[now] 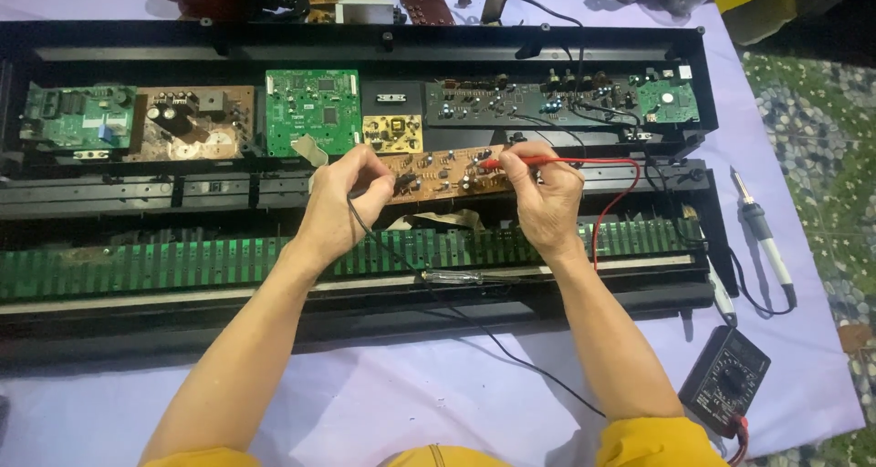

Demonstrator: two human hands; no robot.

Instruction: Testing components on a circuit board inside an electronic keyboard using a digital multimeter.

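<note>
From the head view, my left hand (342, 202) pinches the black probe (358, 196) and my right hand (547, 198) grips the red probe (525, 162), both tips on the brown circuit board (444, 175) tilted above the opened keyboard case (365, 42). Testing underway; case not yet reassembled.

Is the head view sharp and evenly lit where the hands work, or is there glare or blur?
Head view: even, soft light, no hard shadows; left hand, right hand and the brown board are fairly sharp; slight sheen on the black casing; straight edges bow a little toward the frame borders; the probe tips are too small to resolve.
</note>
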